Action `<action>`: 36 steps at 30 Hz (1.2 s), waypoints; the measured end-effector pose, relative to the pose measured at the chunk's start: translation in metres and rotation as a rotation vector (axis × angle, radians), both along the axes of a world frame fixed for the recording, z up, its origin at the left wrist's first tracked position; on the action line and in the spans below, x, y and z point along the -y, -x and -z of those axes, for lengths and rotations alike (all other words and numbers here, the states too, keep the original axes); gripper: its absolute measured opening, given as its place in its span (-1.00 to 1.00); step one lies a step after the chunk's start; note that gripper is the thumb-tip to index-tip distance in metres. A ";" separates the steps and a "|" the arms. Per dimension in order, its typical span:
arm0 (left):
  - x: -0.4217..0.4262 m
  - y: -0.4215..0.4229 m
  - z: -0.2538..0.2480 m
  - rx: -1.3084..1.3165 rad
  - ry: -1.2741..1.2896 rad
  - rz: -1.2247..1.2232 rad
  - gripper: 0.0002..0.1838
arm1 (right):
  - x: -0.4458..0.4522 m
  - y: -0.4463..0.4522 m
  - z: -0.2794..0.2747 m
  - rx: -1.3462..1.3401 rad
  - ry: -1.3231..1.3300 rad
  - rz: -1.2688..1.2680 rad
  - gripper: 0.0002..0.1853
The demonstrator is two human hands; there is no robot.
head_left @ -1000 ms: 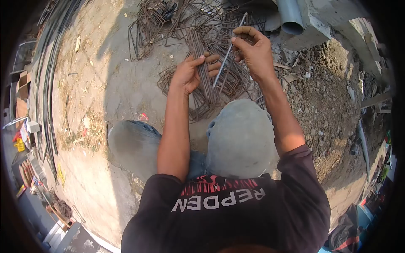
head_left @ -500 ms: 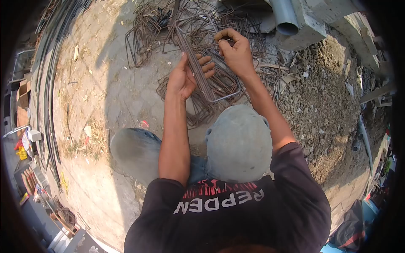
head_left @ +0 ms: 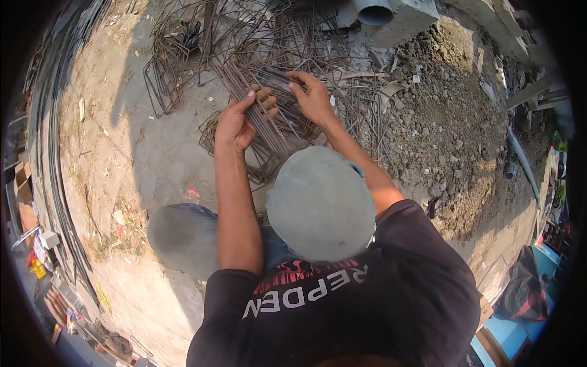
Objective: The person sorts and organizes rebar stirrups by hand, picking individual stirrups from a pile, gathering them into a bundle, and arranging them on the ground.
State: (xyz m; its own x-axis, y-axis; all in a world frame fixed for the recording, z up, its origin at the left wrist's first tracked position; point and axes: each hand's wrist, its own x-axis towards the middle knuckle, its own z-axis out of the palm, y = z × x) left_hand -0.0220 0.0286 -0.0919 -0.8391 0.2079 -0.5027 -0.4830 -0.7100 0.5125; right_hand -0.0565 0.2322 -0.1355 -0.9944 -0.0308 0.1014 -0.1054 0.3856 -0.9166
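Observation:
My left hand is wrapped round a bundle of bent steel stirrups, its thumb on top and fingertips showing on the far side. The bundle slants from upper left to lower right in front of my knees. My right hand is at the right side of the bundle, over more bent bars, with its thumb and index finger close together. Whatever lies between those fingers is too small to make out. Beneath and beyond both hands spreads a tangled heap of rusty stirrups.
Long dark bars run along the ground at the left. A grey pipe and concrete blocks stand at the top. Rubble and soil lie to the right. A blue surface shows at the lower right.
My right hand has come down from the raised bar to beside the bundle. A light stirrup seen upright by the bundle now lies lower or is hidden. The view has shifted right.

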 end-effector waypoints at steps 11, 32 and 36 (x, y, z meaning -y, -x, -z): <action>0.013 0.002 0.003 0.039 0.066 -0.180 -0.69 | -0.136 -0.013 0.018 0.116 -0.231 0.052 -0.73; 0.021 -0.006 0.005 0.016 0.034 -0.203 -0.71 | -0.054 0.008 0.032 0.246 -0.404 0.293 -0.63; 0.028 -0.008 0.007 0.054 0.054 -0.225 -0.71 | -0.124 0.016 -0.032 0.247 -0.010 0.283 -0.73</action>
State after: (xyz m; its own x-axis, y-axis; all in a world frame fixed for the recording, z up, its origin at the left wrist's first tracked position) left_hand -0.0135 0.0008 -0.0993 -0.8330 -0.0093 -0.5532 -0.3435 -0.7751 0.5303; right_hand -0.0726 0.3562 -0.1039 -0.9580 0.2493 -0.1419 0.2309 0.3771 -0.8969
